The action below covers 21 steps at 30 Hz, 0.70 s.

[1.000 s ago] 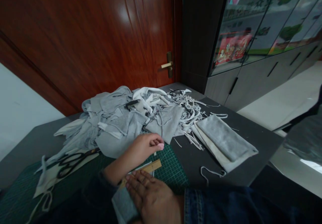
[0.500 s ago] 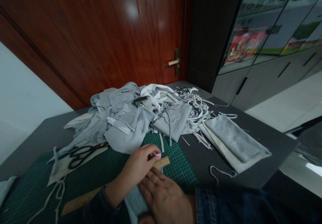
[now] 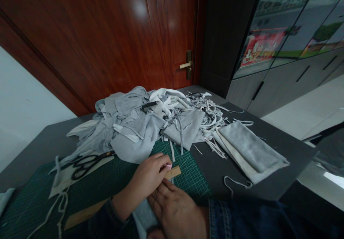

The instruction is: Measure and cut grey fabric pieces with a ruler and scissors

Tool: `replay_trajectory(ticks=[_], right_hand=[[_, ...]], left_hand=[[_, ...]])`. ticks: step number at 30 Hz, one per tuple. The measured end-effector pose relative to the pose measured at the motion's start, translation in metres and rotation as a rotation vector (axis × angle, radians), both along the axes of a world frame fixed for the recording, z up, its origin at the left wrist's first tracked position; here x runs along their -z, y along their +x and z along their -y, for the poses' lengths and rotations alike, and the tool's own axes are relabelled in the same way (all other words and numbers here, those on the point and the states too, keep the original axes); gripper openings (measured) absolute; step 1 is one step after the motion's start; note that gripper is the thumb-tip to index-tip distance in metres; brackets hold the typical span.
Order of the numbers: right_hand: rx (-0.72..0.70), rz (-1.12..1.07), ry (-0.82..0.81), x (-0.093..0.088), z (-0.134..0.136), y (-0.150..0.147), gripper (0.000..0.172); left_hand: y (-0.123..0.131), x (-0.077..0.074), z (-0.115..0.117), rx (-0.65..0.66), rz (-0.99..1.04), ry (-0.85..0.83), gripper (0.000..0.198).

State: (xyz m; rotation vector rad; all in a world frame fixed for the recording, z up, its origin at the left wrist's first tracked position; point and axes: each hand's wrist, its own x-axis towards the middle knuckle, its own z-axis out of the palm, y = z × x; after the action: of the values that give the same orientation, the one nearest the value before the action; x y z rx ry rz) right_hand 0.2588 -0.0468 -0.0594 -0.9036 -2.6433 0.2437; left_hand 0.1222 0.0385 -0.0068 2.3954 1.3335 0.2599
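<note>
Working on a green cutting mat [image 3: 48,192] on a dark table [image 3: 268,185] here. The left hand [image 3: 150,174] is curled up with the fingers pulled together, fingertips right by the end of a wooden ruler [image 3: 172,172]. Can't tell if it's actually pinching it. The right hand [image 3: 173,210] is spread flat, pressing on a grey fabric strip [image 3: 143,217] at the mat's near edge. The left forearm and both hands block the middle of the ruler, which runs across the mat with its far end poking out past the fingers.

Around the mat it's pretty cluttered. Black scissors [image 3: 86,163] sit on a pale fabric scrap [image 3: 66,181] at its left side, and a big heap of grey offcuts [image 3: 129,135] spills onto its far edge. Folded grey fabric [image 3: 249,147] and a loop of white cord [image 3: 235,182] lie past its right edge.
</note>
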Motion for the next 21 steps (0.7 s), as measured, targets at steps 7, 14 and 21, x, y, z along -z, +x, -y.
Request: replay_trajectory(ticks=[7,14,21], right_hand=[[-0.003,-0.002,-0.009,0.002,-0.001,0.000,0.089],[-0.049,-0.003,-0.107,-0.010,-0.003,0.005,0.090],[0.014,-0.053,-0.193,-0.002,0.004,0.002,0.088]], left_hand=[[-0.009,-0.006,0.000,0.009,-0.030,-0.043,0.016],[-0.023,-0.011,-0.001,0.031,0.030,-0.065,0.018],[-0.027,-0.012,-0.001,0.048,0.017,-0.072,0.016]])
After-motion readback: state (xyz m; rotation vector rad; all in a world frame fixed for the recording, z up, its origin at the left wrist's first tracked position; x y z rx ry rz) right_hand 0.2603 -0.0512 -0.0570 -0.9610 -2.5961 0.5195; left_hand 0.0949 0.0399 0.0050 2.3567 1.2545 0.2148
